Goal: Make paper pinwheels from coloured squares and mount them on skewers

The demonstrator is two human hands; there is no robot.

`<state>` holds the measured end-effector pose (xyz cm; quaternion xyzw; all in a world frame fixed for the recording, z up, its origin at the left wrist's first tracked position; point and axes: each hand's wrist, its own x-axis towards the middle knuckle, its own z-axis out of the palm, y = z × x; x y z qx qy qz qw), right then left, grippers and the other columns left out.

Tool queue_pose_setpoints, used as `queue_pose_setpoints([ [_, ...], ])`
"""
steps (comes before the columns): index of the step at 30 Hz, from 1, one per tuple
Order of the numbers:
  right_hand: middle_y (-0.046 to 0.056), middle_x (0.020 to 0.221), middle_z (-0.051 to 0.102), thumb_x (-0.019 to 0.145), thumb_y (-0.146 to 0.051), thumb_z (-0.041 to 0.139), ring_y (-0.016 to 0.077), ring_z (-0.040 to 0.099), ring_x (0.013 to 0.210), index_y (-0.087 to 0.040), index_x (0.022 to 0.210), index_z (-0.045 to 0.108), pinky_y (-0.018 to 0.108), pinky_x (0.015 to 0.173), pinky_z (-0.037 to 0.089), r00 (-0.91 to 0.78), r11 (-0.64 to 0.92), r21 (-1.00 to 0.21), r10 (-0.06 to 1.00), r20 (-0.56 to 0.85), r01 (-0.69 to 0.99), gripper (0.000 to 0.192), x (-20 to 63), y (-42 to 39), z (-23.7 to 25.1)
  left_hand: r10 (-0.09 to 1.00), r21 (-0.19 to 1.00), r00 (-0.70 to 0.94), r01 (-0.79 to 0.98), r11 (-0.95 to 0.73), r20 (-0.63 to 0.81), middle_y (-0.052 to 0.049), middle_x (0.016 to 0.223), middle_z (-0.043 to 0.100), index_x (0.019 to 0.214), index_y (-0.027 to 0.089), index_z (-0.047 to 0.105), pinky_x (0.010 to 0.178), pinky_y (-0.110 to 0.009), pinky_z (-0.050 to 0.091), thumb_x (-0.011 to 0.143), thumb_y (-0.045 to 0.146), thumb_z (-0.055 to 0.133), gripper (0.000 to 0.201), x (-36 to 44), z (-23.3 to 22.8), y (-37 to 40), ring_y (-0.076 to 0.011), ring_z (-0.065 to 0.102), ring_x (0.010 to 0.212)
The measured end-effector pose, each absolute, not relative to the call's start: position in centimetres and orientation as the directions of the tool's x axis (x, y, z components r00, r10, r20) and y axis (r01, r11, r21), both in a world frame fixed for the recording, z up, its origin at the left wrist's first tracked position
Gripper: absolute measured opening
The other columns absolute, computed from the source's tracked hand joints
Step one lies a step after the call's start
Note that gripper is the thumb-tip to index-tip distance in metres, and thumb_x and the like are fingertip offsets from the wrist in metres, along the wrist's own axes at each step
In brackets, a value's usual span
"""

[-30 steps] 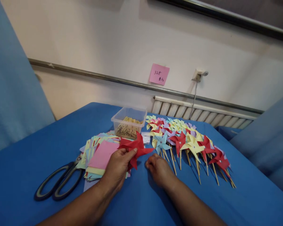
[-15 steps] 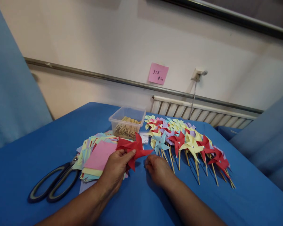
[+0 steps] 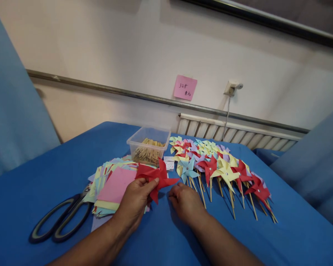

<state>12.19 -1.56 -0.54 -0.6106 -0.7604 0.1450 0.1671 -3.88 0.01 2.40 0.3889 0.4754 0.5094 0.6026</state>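
Black-handled scissors lie far left of the clear tub of sticks, on the blue worktop. Nearer the tub, just left and in front of it, sits a stack of coloured paper squares. The left hand pinches a red paper pinwheel in front of the tub, its grip closed on one blade. The right hand rests curled on the cloth; whether it holds anything I cannot tell. Right of the tub spread finished pinwheels on sticks. Holding the red one flat by its centre would likely keep its folds from springing apart.
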Motion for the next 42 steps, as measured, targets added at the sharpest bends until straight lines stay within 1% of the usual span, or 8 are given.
queue_pose_setpoints([
  [6,0.007,0.092,0.066,0.087,-0.018,0.048,0.0185,0.061,0.084,-0.018,0.083,0.065,0.026,0.070,0.038,-0.220,0.227,-0.399,0.973,0.063,0.888,0.018,12.2,-1.4,-0.4,0.983,0.954,0.045,-0.237,0.183,-0.178,0.002,0.048,0.058,0.065,0.014,0.061,0.042,-0.022,0.033,0.063,0.038,0.074,0.027,-3.9,2.2,0.1,-0.0116,0.051,0.042],
  [11,0.006,0.087,0.067,0.085,-0.014,0.048,0.0174,0.061,0.081,-0.019,0.083,0.064,0.025,0.069,0.038,-0.273,0.275,-0.463,0.959,0.074,0.843,0.017,12.1,-1.9,-0.3,0.976,0.941,0.039,-0.259,0.218,-0.215,0.002,0.051,0.060,0.066,0.014,0.061,0.042,-0.022,0.035,0.062,0.037,0.075,0.027,-3.7,2.4,0.0,-0.0114,0.051,0.044],
  [18,0.006,0.090,0.066,0.082,-0.011,0.050,0.0171,0.060,0.085,-0.019,0.083,0.064,0.024,0.073,0.039,-0.220,0.207,-0.526,0.975,0.039,0.825,0.017,12.0,-1.7,-0.2,0.975,0.941,0.042,-0.257,0.222,-0.219,0.003,0.048,0.056,0.063,0.014,0.060,0.041,-0.021,0.031,0.063,0.037,0.075,0.028,-3.7,2.6,-0.2,-0.0088,0.045,0.041],
  [22,0.008,0.090,0.066,0.086,-0.014,0.047,0.0182,0.060,0.086,-0.017,0.084,0.065,0.026,0.073,0.039,-0.209,0.204,-0.491,0.977,0.045,0.847,0.018,12.1,-1.7,-0.1,0.975,0.938,0.053,-0.266,0.222,-0.215,0.002,0.050,0.058,0.065,0.014,0.060,0.041,-0.021,0.033,0.064,0.037,0.075,0.027,-3.7,2.5,-0.2,-0.0094,0.047,0.042],
  [28,0.004,0.089,0.065,0.082,-0.012,0.050,0.0158,0.060,0.085,-0.019,0.080,0.064,0.023,0.075,0.041,-0.354,0.311,-0.583,0.934,0.042,0.751,0.016,11.7,-2.3,0.1,0.975,0.944,0.046,-0.243,0.222,-0.218,0.003,0.048,0.056,0.064,0.014,0.060,0.040,-0.021,0.032,0.064,0.037,0.074,0.027,-3.6,2.7,-0.2,-0.0095,0.046,0.040],
  [31,0.003,0.087,0.064,0.079,-0.011,0.051,0.0152,0.060,0.083,-0.019,0.078,0.064,0.023,0.075,0.042,-0.343,0.302,-0.607,0.938,0.052,0.735,0.015,11.6,-2.2,0.0,0.977,0.945,0.041,-0.247,0.214,-0.211,0.004,0.047,0.054,0.062,0.015,0.059,0.040,-0.021,0.031,0.063,0.037,0.075,0.027,-3.6,2.6,-0.2,-0.0090,0.045,0.040],
  [35,0.002,0.084,0.062,0.075,-0.008,0.053,0.0149,0.058,0.081,-0.020,0.076,0.063,0.023,0.073,0.041,-0.325,0.304,-0.587,0.943,0.072,0.751,0.015,11.7,-1.9,-0.5,0.976,0.945,0.035,-0.245,0.215,-0.213,0.004,0.046,0.053,0.060,0.015,0.058,0.040,-0.021,0.031,0.063,0.037,0.075,0.028,-3.6,2.6,-0.2,-0.0091,0.045,0.040],
  [42,0.003,0.086,0.062,0.079,-0.011,0.053,0.0149,0.058,0.079,-0.019,0.079,0.063,0.023,0.071,0.041,-0.304,0.290,-0.593,0.949,0.080,0.751,0.013,12.0,-1.9,-1.1,0.979,0.940,0.056,-0.275,0.201,-0.193,0.002,0.053,0.059,0.067,0.014,0.062,0.044,-0.022,0.035,0.062,0.036,0.076,0.027,-3.6,2.3,-0.1,-0.0115,0.051,0.045],
])
